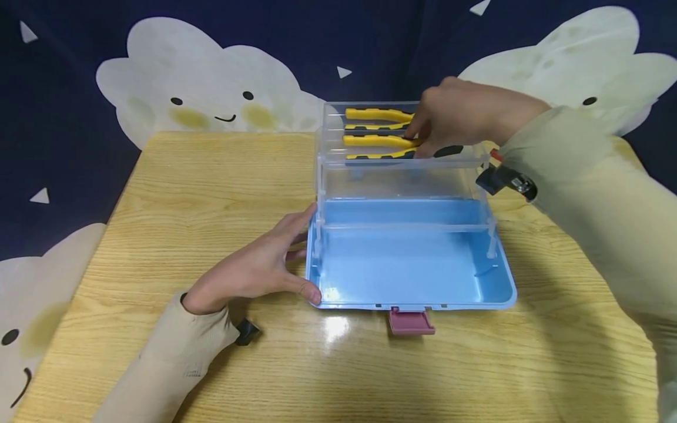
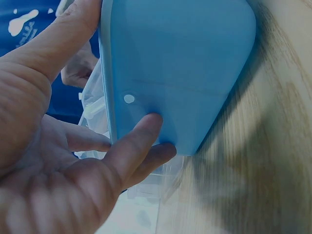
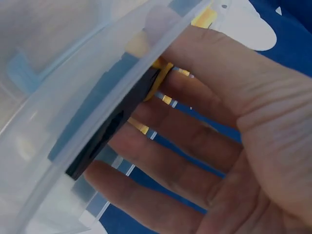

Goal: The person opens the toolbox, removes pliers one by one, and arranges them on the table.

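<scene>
A light blue toolbox [image 1: 402, 264] stands with its clear fold-up trays [image 1: 402, 182] raised behind it. Yellow-and-black pliers lie side by side in the top tray. My right hand [image 1: 460, 111] reaches over that tray, thumb and fingers about the head of the nearer pliers [image 1: 381, 141]; the farther pair [image 1: 375, 116] lies just behind. In the right wrist view, the dark head [image 3: 117, 122] shows between the clear wall and my fingers. My left hand [image 1: 259, 261] rests at the box's left end, thumb on the front corner rim, extended fingers against the outer side wall [image 2: 180, 63].
A pink latch [image 1: 411, 322] hangs from the box's front edge. Beneath is a wooden table [image 1: 211, 176]. A dark blue cloth with white clouds [image 1: 211, 88] hangs behind it. Small black devices [image 1: 510, 181] sit at both cuffs.
</scene>
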`<move>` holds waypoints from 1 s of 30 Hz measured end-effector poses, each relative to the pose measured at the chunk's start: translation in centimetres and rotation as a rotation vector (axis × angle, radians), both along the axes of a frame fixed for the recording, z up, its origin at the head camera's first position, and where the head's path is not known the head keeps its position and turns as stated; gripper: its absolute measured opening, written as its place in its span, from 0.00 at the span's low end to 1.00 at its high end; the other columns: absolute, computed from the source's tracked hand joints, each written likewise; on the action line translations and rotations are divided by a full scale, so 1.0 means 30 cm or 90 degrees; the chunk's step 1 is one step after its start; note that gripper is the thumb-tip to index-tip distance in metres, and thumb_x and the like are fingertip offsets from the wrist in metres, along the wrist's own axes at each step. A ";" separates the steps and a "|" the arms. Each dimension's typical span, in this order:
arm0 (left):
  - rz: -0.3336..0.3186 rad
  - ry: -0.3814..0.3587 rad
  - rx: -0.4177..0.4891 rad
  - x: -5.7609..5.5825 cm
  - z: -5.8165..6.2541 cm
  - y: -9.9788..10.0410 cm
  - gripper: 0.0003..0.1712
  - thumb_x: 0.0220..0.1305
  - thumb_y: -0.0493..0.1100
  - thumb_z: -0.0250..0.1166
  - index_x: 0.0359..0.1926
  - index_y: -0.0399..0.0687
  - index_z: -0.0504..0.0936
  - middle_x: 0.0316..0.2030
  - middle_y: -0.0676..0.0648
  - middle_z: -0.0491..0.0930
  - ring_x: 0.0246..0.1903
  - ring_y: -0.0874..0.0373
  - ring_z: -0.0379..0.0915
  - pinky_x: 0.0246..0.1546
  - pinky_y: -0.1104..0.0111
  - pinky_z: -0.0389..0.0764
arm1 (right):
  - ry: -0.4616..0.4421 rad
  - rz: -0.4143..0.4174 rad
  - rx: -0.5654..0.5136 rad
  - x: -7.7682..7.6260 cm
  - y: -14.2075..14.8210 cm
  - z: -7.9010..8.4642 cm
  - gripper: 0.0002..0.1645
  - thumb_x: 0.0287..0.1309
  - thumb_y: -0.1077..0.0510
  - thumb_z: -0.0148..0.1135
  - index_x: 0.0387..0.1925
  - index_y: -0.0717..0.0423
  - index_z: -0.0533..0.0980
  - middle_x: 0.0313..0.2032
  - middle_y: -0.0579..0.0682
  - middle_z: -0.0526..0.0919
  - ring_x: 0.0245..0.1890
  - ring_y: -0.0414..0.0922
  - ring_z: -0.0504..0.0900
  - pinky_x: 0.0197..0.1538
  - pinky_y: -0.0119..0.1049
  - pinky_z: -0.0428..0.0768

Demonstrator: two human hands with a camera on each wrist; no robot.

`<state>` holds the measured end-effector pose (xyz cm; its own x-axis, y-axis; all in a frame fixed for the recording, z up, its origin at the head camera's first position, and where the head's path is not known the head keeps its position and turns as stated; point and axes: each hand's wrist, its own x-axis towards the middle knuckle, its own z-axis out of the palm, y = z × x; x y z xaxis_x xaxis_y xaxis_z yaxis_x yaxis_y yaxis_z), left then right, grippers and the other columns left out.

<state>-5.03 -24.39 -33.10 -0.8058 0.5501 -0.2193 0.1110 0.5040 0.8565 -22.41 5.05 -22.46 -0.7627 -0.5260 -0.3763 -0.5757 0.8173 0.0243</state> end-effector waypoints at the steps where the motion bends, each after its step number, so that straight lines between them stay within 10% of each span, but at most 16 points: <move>1: 0.000 0.000 0.002 -0.001 0.000 -0.001 0.82 0.41 0.50 0.86 0.84 0.58 0.34 0.81 0.42 0.44 0.80 0.44 0.54 0.75 0.59 0.71 | 0.001 -0.004 0.005 0.000 -0.009 0.000 0.29 0.59 0.51 0.76 0.60 0.57 0.83 0.52 0.60 0.89 0.41 0.49 0.85 0.46 0.44 0.88; 30: -0.016 0.011 0.032 -0.018 -0.034 0.008 0.81 0.40 0.53 0.86 0.84 0.63 0.37 0.81 0.41 0.45 0.79 0.44 0.55 0.75 0.57 0.71 | 0.002 0.058 -0.031 0.004 0.022 -0.014 0.24 0.60 0.52 0.75 0.56 0.55 0.85 0.48 0.56 0.91 0.40 0.46 0.87 0.48 0.48 0.89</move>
